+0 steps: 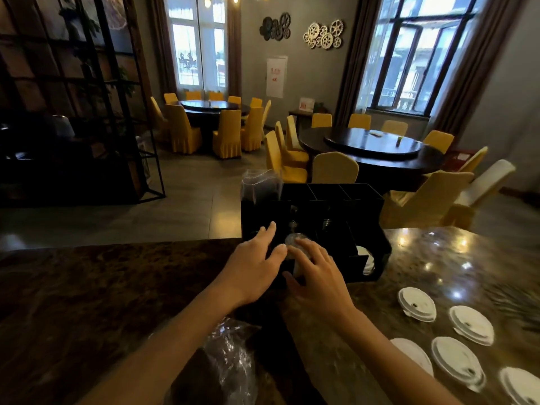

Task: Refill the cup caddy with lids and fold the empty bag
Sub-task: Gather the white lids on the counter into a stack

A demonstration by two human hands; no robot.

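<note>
A black cup caddy (362, 209) stands on the marble counter (87, 287). Both my hands reach into its lower front slot. My right hand (318, 276) grips a stack of clear lids (293, 239) at that slot. My left hand (257, 264) rests beside it with fingers spread, touching the stack's left side. Clear plastic cups (260, 185) stick out of the caddy's top left compartment. White lids (368, 258) sit in the lower right slot. A crumpled clear plastic bag (230, 358) lies on the counter between my forearms.
Several white lids (416, 306) lie flat on the counter at the right. Beyond the counter are round dark tables (377, 150) ringed by yellow-covered chairs (334, 168). A dark metal shelf (76, 106) stands at the left.
</note>
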